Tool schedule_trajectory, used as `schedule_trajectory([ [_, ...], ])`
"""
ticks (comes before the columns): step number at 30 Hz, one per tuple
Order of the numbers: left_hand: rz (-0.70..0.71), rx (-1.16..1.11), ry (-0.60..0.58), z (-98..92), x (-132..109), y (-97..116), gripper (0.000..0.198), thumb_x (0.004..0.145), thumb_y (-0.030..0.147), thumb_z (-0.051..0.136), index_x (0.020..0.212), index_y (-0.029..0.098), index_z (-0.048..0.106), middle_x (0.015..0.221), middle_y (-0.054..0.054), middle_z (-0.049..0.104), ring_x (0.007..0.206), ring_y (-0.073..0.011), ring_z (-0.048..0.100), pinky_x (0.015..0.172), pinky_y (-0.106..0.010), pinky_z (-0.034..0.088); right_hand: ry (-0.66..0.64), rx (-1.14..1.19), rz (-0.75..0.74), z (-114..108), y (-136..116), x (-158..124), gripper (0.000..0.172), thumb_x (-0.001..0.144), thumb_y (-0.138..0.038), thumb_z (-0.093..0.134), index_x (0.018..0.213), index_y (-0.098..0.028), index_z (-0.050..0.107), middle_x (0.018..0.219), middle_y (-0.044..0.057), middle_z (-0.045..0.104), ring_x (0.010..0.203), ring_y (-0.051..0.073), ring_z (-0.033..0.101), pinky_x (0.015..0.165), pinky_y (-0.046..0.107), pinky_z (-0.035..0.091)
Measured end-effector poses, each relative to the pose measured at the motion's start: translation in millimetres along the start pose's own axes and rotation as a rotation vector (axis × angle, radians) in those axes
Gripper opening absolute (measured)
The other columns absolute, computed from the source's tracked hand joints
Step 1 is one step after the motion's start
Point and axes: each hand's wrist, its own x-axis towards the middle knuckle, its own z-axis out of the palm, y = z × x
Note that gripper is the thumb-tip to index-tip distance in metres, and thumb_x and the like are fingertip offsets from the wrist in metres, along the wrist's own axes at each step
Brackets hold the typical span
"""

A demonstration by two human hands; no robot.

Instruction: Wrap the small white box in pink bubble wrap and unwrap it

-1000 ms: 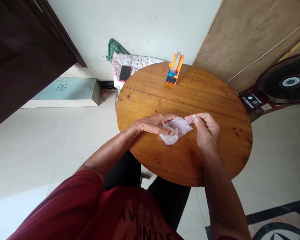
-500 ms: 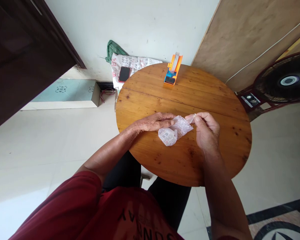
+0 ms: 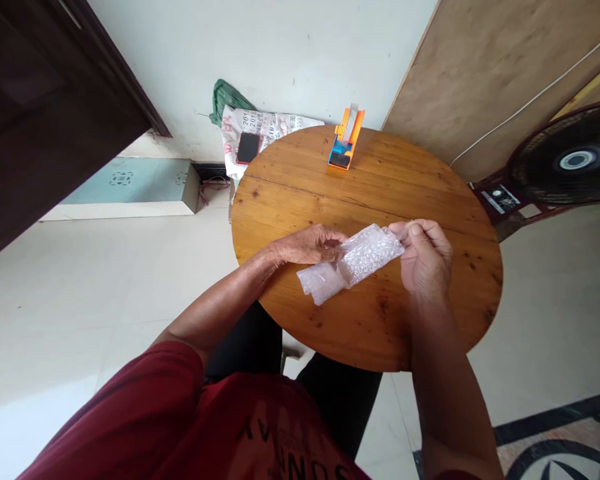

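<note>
A strip of clear bubble wrap (image 3: 371, 255) stretches slantwise between my two hands above the round wooden table (image 3: 290, 207). My left hand (image 3: 313, 245) grips its left part, fingers tucked partly behind the plastic. The far end is pinched between the thumb and fingers of my right hand (image 3: 427, 257). A folded flap of the wrap (image 3: 321, 281) hangs at the lower left, below my left hand. Whether anything lies inside the wrap is hidden.
An orange and blue tape dispenser (image 3: 347, 139) stands at the table's back edge. Behind the table's left rim, a phone (image 3: 248, 148) lies on a printed white sack (image 3: 275, 123). A fan (image 3: 573, 160) stands at the right.
The bubble wrap has opened out into a longer strip. My right hand has moved a little right with its end, and the small printed item is covered from view. My left hand stays about where it was.
</note>
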Motion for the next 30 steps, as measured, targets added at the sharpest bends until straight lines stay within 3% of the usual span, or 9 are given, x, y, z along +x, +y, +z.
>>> schedule_trajectory([
  [5, -0.022, 0.029, 0.011, -0.6, 0, 0, 0.026, 0.083, 0.037, 0.066, 0.091, 0.012, 0.066, 0.075, 0.001, 0.064, 0.064, -0.0100, 0.055, 0.058, -0.019, 0.040, -0.004, -0.031, 0.058, -3, 8, 3, 0.011, 0.085, -0.035, 0.071, 0.080, -0.026, 0.069, 0.081, 0.001, 0.075, 0.074, 0.019, 0.068, 0.076, 0.038, 0.055],
  [15, -0.040, 0.063, 0.132, -1.0, 2, -1, 0.012, 0.080, 0.025, 0.062, 0.073, 0.015, 0.060, 0.061, 0.004, 0.054, 0.052, -0.0069, 0.047, 0.049, -0.019, 0.037, 0.067, -0.044, 0.103, -9, 11, 9, 0.012, 0.081, -0.038, 0.073, 0.084, -0.026, 0.071, 0.083, 0.001, 0.075, 0.072, 0.017, 0.068, 0.071, 0.034, 0.055],
  [18, -0.097, 0.038, 0.172, -0.2, 3, 2, 0.009, 0.079, 0.022, 0.062, 0.074, 0.015, 0.061, 0.061, 0.004, 0.055, 0.051, -0.0068, 0.049, 0.048, -0.018, 0.039, -0.002, -0.078, 0.189, -12, 11, 8, 0.016, 0.078, -0.041, 0.074, 0.086, -0.027, 0.072, 0.088, 0.001, 0.076, 0.073, 0.018, 0.068, 0.068, 0.034, 0.055],
  [21, -0.160, 0.035, 0.223, 0.9, 4, 5, 0.006, 0.079, 0.019, 0.061, 0.077, 0.014, 0.064, 0.064, 0.003, 0.058, 0.052, -0.0072, 0.052, 0.048, -0.018, 0.042, -0.150, -0.115, 0.276, -11, 11, 5, 0.025, 0.074, -0.043, 0.077, 0.093, -0.027, 0.075, 0.096, 0.002, 0.078, 0.078, 0.019, 0.070, 0.069, 0.034, 0.057],
  [25, -0.171, 0.027, 0.258, 1.2, 5, 8, 0.005, 0.079, 0.016, 0.061, 0.077, 0.013, 0.064, 0.065, 0.002, 0.059, 0.052, -0.0070, 0.053, 0.047, -0.017, 0.044, -0.336, -0.193, 0.312, -4, 15, -2, 0.026, 0.075, -0.044, 0.080, 0.092, -0.025, 0.077, 0.089, 0.001, 0.077, 0.084, 0.021, 0.070, 0.077, 0.035, 0.057],
  [27, -0.168, 0.020, 0.263, 0.7, 5, 7, 0.005, 0.079, 0.016, 0.062, 0.075, 0.013, 0.063, 0.063, 0.003, 0.058, 0.051, -0.0068, 0.053, 0.046, -0.017, 0.044, -0.330, -0.202, 0.280, 2, 17, -5, 0.023, 0.075, -0.043, 0.081, 0.088, -0.024, 0.077, 0.088, 0.000, 0.077, 0.084, 0.020, 0.070, 0.081, 0.035, 0.056],
  [30, -0.161, 0.002, 0.253, -0.1, 6, 6, 0.007, 0.080, 0.016, 0.064, 0.074, 0.013, 0.062, 0.063, 0.003, 0.058, 0.050, -0.0064, 0.053, 0.045, -0.017, 0.044, -0.217, -0.179, 0.211, 11, 21, -7, 0.022, 0.075, -0.043, 0.080, 0.087, -0.025, 0.077, 0.088, 0.000, 0.077, 0.086, 0.021, 0.070, 0.082, 0.035, 0.055],
])
